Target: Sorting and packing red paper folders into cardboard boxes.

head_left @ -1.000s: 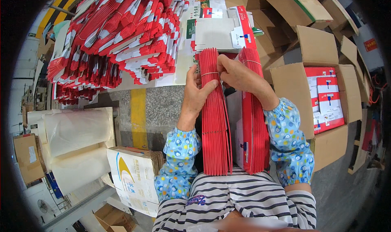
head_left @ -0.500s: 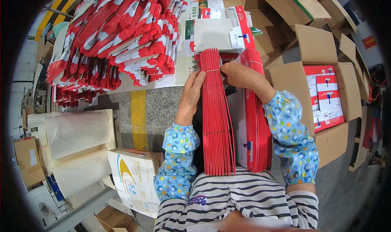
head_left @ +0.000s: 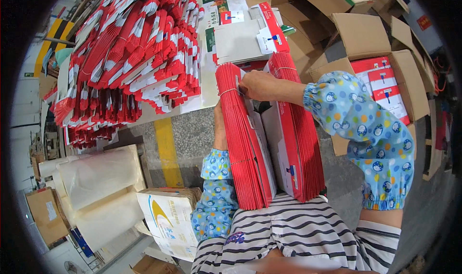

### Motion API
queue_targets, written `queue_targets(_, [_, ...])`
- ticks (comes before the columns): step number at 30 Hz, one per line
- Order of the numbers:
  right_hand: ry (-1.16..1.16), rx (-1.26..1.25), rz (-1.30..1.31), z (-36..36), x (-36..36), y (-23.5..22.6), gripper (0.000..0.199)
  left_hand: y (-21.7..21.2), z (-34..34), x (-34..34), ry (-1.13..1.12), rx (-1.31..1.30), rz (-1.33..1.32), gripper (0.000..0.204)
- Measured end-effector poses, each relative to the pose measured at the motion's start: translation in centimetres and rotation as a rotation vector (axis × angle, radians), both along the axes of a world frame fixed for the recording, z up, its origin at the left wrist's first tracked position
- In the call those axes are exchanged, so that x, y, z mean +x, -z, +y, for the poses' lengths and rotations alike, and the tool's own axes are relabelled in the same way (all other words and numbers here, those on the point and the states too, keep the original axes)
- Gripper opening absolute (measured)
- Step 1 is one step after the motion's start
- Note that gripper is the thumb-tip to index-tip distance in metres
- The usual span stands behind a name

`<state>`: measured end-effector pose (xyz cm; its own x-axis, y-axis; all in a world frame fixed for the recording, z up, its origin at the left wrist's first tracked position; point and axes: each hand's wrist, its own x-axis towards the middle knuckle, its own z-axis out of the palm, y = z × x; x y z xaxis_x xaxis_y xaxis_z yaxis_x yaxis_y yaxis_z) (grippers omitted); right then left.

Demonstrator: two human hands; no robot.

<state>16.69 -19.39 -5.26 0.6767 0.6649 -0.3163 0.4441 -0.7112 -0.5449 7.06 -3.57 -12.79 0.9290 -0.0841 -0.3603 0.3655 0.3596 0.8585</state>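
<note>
Upright on my lap stand two bundles of flat-folded red cartons. The left bundle (head_left: 248, 151) leans to the left, with thin bands around it near the top and lower down. My right hand (head_left: 260, 85) is closed at its upper inner edge, level with the top band; the fingertips are partly hidden. Along its outer side rests my left hand (head_left: 219, 125), its fingers out of sight behind the cartons. The right bundle (head_left: 303, 149), also banded near its top, stands beside it, with a dark gap between the two.
A large heap of red and white folded cartons (head_left: 130, 57) covers the table's left. Grey and red flat cartons (head_left: 236, 40) lie ahead. An open cardboard box (head_left: 411, 81) holding packed cartons stands at right. Lower left are film-covered rolls (head_left: 101, 182) and a carton stack (head_left: 163, 221).
The left bundle's top has tilted left and the bundle has turned, showing its inner face. My left hand has slipped down behind it; my right elbow has swung outward.
</note>
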Motion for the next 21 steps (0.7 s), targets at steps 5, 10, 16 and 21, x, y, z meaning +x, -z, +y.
queue_targets(5, [0.055,0.014,0.04,-0.8,-0.2,0.0,0.023,1.6,0.0,-1.8,0.0,-0.1,0.012,0.037])
queue_targets(10, [0.038,-0.107,-0.114,1.0,-0.5,0.3,0.022,1.9,3.1,-7.3,-0.06,-0.177,0.029,0.037])
queue_targets(16, [0.017,-0.137,-0.286,-0.3,1.0,1.8,0.024,5.1,0.5,1.8,-0.082,-0.32,0.021,0.036])
queue_targets(21, [-0.025,-0.064,-0.258,0.1,1.3,1.7,0.018,5.4,0.9,2.6,-0.157,-0.412,-0.006,0.035])
